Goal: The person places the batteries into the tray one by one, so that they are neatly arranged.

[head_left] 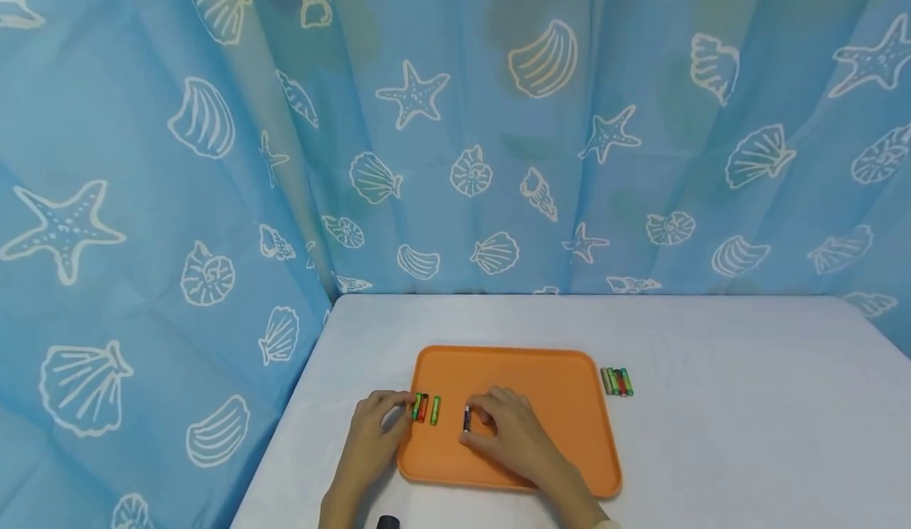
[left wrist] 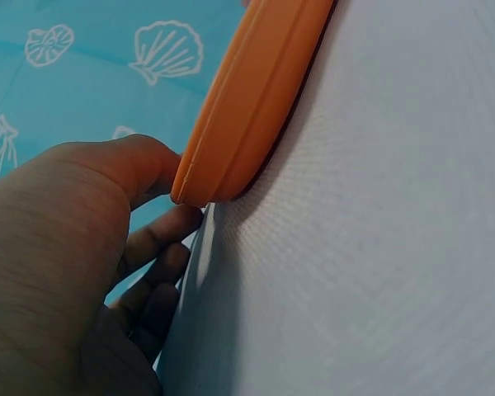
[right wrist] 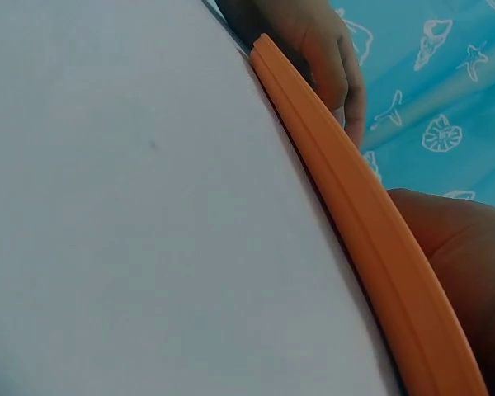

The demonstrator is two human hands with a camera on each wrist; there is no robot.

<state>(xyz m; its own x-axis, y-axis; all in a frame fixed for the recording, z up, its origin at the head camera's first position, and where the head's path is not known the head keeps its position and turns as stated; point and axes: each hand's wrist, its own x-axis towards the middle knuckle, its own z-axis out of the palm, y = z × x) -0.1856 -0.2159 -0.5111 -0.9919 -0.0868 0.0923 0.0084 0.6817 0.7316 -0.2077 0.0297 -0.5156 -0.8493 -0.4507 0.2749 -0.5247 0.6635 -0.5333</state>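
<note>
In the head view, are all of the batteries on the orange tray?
No: a row of batteries lies on the white table, just beyond the right edge of the orange tray.

I can't read a single word, brand or number from here: the wrappers of the green and red batteries [head_left: 423, 408] on the orange tray [head_left: 505, 348], of the dark battery [head_left: 466, 419] in the right hand [head_left: 514, 434], and of the battery row [head_left: 619, 383] on the counter [head_left: 726, 434] are too small.
</note>
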